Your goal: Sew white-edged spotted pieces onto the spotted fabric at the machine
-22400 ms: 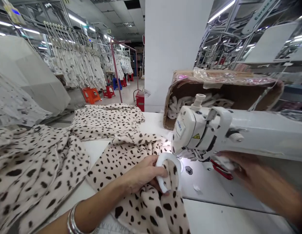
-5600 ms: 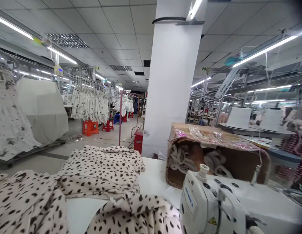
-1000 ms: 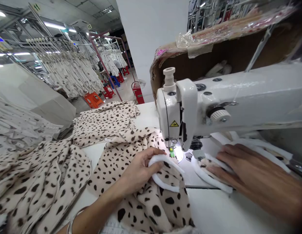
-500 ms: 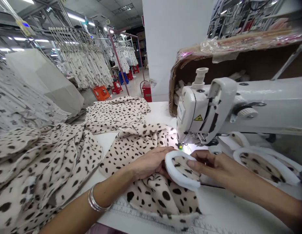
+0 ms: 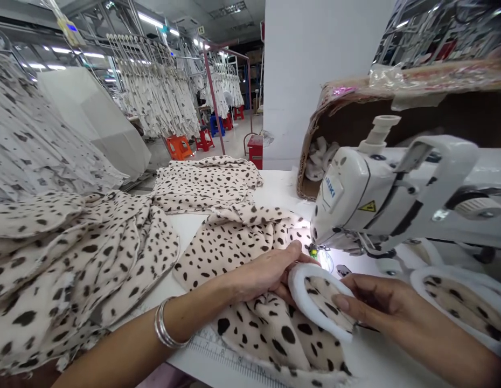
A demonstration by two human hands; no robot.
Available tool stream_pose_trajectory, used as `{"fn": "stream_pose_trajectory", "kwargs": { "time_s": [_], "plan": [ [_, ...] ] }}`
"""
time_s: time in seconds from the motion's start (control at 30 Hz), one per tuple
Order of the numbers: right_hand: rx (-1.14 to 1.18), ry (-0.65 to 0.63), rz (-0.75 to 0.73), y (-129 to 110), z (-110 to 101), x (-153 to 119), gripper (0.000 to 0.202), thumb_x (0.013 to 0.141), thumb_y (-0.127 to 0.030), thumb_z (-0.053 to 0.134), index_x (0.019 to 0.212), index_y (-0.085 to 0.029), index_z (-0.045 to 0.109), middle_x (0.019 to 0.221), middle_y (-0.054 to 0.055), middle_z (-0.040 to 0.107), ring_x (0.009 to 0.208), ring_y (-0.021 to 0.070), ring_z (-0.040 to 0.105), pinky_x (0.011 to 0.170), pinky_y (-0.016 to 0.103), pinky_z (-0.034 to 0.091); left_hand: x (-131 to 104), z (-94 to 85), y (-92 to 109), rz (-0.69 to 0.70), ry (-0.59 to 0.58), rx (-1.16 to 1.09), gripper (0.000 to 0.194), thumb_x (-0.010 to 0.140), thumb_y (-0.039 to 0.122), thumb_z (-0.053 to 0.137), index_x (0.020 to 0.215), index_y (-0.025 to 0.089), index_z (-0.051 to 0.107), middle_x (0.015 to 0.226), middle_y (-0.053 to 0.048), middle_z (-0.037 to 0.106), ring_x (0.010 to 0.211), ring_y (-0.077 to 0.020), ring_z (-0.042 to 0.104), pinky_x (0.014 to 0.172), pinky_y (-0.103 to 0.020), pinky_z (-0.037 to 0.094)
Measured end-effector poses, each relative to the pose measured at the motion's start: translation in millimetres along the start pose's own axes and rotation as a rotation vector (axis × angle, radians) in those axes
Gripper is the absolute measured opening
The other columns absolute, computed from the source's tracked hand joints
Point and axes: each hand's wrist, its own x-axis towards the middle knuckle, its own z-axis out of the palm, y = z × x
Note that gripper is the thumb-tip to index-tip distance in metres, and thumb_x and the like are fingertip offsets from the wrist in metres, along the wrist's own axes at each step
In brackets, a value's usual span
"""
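Observation:
A small spotted piece with a thick white rim [image 5: 323, 302] is held between my two hands, just in front of the lit needle area of the white sewing machine [image 5: 347, 199]. My left hand [image 5: 266, 275] grips its left edge, and the fingertips are partly hidden behind it. From the right, my right hand [image 5: 380, 302] pinches the piece, thumb on its spotted face. Under my left hand lies a bunched spotted cloth [image 5: 230, 242], which reaches to the table's front edge.
Spotted cloth is heaped at the left [image 5: 84, 258], with a folded stack [image 5: 206, 180] behind. More white-rimmed pieces [image 5: 460, 302] lie at the right, below the machine arm. A cardboard box [image 5: 311, 145] stands behind the machine. A printed ruler [image 5: 234, 358] runs along the front edge.
The view has shifted, and the machine now appears larger and further right. Both hands still hold the rimmed piece, which sits slightly lower and further right in the picture.

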Motion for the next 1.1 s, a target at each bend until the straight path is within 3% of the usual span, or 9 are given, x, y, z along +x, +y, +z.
{"fn": "stream_pose_trajectory", "kwargs": {
  "time_s": [0.13, 0.3, 0.4, 0.5, 0.6, 0.7, 0.87, 1.0, 1.1],
  "plan": [
    [-0.044, 0.019, 0.035, 1.8, 1.2, 0.6, 0.039, 0.073, -0.061, 0.07, 0.067, -0.023, 0.063, 0.069, 0.004, 0.06, 0.071, 0.0256, 0.058, 0.062, 0.035, 0.05, -4.1, 1.0, 0.8, 0.049, 0.008, 0.115, 0.063, 0.093, 0.067, 0.042, 0.121, 0.015, 0.063, 0.107, -0.014, 0.067, 0.085, -0.0208, 0.065, 0.073, -0.033, 0.055],
    [-0.122, 0.021, 0.061, -4.5, 4.8, 1.6, 0.043, 0.082, -0.063, 0.059, 0.071, -0.022, 0.062, 0.069, 0.002, 0.053, 0.065, 0.0185, 0.049, 0.057, 0.03, 0.041, -6.7, -0.5, -0.2, 0.233, -0.023, 0.355, 0.054, 0.081, 0.039, 0.075, 0.129, 0.021, 0.061, 0.117, -0.009, 0.064, 0.099, -0.0211, 0.061, 0.077, -0.027, 0.05],
    [-0.099, 0.002, 0.058, -9.8, 5.4, 4.3, 0.042, 0.082, -0.062, 0.06, 0.072, -0.021, 0.062, 0.069, 0.001, 0.051, 0.066, 0.0168, 0.047, 0.058, 0.029, 0.037, -6.0, -0.3, 1.7, 0.285, -0.054, 0.337, 0.053, 0.076, 0.024, 0.077, 0.128, 0.026, 0.063, 0.128, -0.007, 0.061, 0.105, -0.0218, 0.06, 0.081, -0.027, 0.05],
    [-0.016, 0.001, 0.051, -11.2, 0.2, 6.0, 0.038, 0.081, -0.057, 0.065, 0.074, -0.02, 0.06, 0.068, -0.002, 0.046, 0.064, 0.0135, 0.042, 0.058, 0.028, 0.033, -5.1, 0.4, 5.2, 0.2, -0.047, 0.211, 0.041, 0.074, 0.015, 0.075, 0.114, 0.025, 0.073, 0.118, -0.005, 0.066, 0.092, -0.0163, 0.063, 0.075, -0.023, 0.05],
    [0.124, 0.017, 0.001, -9.4, -8.9, 3.8, 0.032, 0.08, -0.05, 0.071, 0.084, -0.02, 0.061, 0.074, -0.003, 0.049, 0.067, 0.0117, 0.043, 0.06, 0.025, 0.034, -4.2, -0.7, 6.7, 0.044, -0.009, 0.012, 0.037, 0.067, 0.013, 0.08, 0.104, 0.021, 0.078, 0.097, -0.005, 0.074, 0.075, -0.0114, 0.064, 0.07, -0.02, 0.051],
    [0.231, -0.06, -0.053, -8.7, -15.7, -0.8, 0.032, 0.083, -0.05, 0.071, 0.094, -0.021, 0.065, 0.081, -0.002, 0.055, 0.071, 0.0113, 0.048, 0.061, 0.023, 0.037, -3.1, -1.5, 6.9, -0.025, 0.015, -0.074, 0.028, 0.062, 0.015, 0.086, 0.09, 0.018, 0.081, 0.091, -0.007, 0.077, 0.076, -0.0123, 0.067, 0.073, -0.019, 0.052],
    [0.441, -0.117, 0.05, -8.0, -17.0, -3.1, 0.047, 0.083, -0.065, 0.064, 0.079, -0.018, 0.063, 0.077, 0.002, 0.062, 0.072, 0.014, 0.061, 0.071, 0.027, 0.05, -1.6, 4.5, 7.8, -0.004, 0.039, 0.013, 0.026, 0.069, 0.018, 0.085, 0.094, 0.02, 0.081, 0.103, -0.006, 0.077, 0.084, -0.0118, 0.069, 0.074, -0.016, 0.052],
    [0.514, -0.038, 0.098, -4.6, -17.1, -3.0, 0.058, 0.082, -0.073, 0.058, 0.093, -0.017, 0.065, 0.082, 0.005, 0.065, 0.075, 0.0149, 0.063, 0.077, 0.03, 0.053, -1.2, 7.7, 4.8, 0.045, 0.089, 0.117, 0.028, 0.07, 0.02, 0.086, 0.097, 0.024, 0.08, 0.109, -0.005, 0.076, 0.093, -0.0154, 0.069, 0.08, -0.02, 0.054],
    [0.51, -0.033, 0.085, -3.1, -17.4, -4.2, 0.056, 0.077, -0.069, 0.068, 0.097, -0.017, 0.066, 0.088, 0.005, 0.065, 0.079, 0.0147, 0.062, 0.077, 0.029, 0.052, -1.2, 7.6, 0.9, 0.074, 0.146, 0.178, 0.032, 0.068, 0.022, 0.087, 0.099, 0.024, 0.08, 0.111, -0.007, 0.075, 0.1, -0.02, 0.069, 0.086, -0.026, 0.055]
  ]
}}
